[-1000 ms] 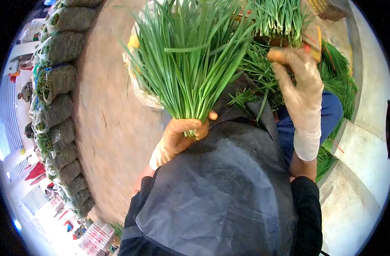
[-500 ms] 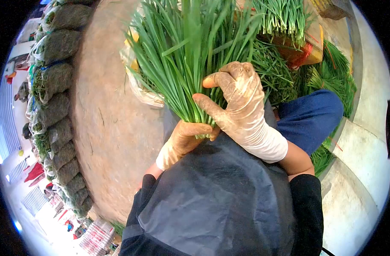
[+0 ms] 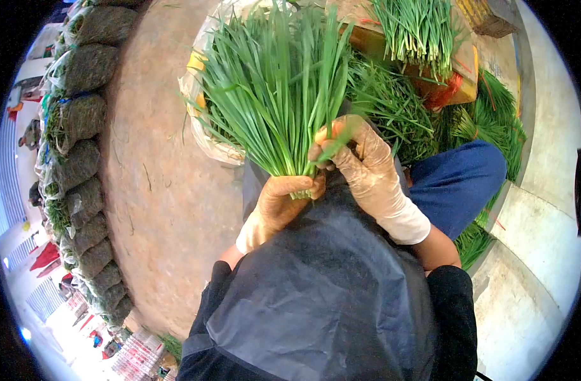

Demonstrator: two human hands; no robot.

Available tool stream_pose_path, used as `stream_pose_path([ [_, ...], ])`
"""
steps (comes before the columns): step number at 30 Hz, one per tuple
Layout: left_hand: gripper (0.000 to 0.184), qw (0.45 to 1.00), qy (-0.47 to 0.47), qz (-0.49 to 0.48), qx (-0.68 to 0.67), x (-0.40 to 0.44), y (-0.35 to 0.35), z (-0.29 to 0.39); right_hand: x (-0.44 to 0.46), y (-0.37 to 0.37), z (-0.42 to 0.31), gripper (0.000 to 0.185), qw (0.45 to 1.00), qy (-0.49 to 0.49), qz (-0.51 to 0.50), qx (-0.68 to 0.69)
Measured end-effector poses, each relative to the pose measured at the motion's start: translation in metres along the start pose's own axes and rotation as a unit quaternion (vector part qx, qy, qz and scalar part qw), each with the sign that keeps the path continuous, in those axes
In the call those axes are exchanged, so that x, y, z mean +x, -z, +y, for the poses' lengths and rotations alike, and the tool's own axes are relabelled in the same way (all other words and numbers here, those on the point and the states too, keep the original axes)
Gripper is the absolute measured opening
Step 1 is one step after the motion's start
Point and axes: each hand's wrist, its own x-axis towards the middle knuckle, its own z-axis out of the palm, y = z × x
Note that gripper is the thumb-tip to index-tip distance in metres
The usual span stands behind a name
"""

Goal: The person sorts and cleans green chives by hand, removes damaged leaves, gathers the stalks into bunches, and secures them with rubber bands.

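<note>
A fanned bunch of long green leafy stalks [image 3: 278, 95] stands upright in front of my apron. My left hand [image 3: 281, 200], in a stained, pale glove, is wrapped round its base, with the cut ends showing just past the fingers. Close to the right side of the bunch, my right hand [image 3: 367, 171], gloved too, has its thumb and fingers pinched together on a green leaf [image 3: 342, 138], which is blurred by motion. Behind the bunch is a basket lined with whitish plastic [image 3: 217, 147].
Cut stalks [image 3: 420, 38] lie on a box [image 3: 465, 89] at the upper right. Loose greens [image 3: 392, 108] are heaped below it, with more bundles [image 3: 494, 127] beside my blue-trousered knee [image 3: 459, 184]. Packed sacks [image 3: 87, 117] line the left side of the brown floor [image 3: 157, 190].
My right hand has come from the box at the upper right to the bunch, and its fingers have closed on a leaf. My left hand has kept its hold, shifting slightly right.
</note>
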Motion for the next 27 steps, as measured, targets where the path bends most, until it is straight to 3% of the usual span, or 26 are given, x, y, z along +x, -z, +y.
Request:
stream_pose_path([
  [1, 0.039, 1.0, -0.003, 0.019, -0.001, -0.001, -0.002, 0.0, -0.001, 0.003, -0.002, 0.011, 1.0, 0.001, -0.002, 0.0],
  [3, 0.039, 1.0, 0.012, 0.014, 0.013, -0.001, 0.006, 0.0, -0.003, 0.007, -0.007, 0.013, 0.995, -0.097, 0.017, 0.025],
  [9, 0.038, 0.994, 0.034, -0.029, 0.097, 0.003, -0.011, 0.002, -0.013, 0.022, -0.007, 0.017, 0.984, -0.123, 0.06, 0.115],
  [20, 0.034, 0.977, 0.043, 0.004, 0.21, -0.002, -0.018, 0.008, -0.024, 0.048, 0.005, 0.014, 0.96, -0.202, 0.041, 0.191],
  [21, 0.033, 0.974, 0.052, 0.015, 0.219, -0.005, -0.017, 0.008, -0.027, 0.068, 0.027, 0.013, 0.989, -0.068, 0.077, -0.104],
  [22, 0.033, 0.975, 0.048, 0.018, 0.218, -0.009, -0.015, 0.01, -0.023, 0.088, 0.026, 0.014, 0.977, -0.016, 0.121, -0.176],
  [24, 0.032, 0.962, 0.053, 0.055, 0.262, -0.021, -0.006, 0.016, 0.002, 0.155, 0.0, 0.015, 0.968, 0.046, 0.234, -0.083],
  [25, 0.032, 0.962, 0.054, 0.054, 0.264, -0.026, -0.001, 0.019, 0.009, 0.184, 0.005, 0.016, 0.965, 0.021, 0.231, -0.123],
  [26, 0.033, 0.961, 0.058, 0.06, 0.264, -0.031, 0.004, 0.021, 0.014, 0.209, 0.022, 0.02, 0.939, -0.06, 0.173, -0.29],
  [27, 0.034, 0.961, 0.06, 0.066, 0.263, -0.034, 0.007, 0.022, 0.007, 0.23, 0.05, 0.022, 0.747, -0.054, 0.118, -0.652],
])
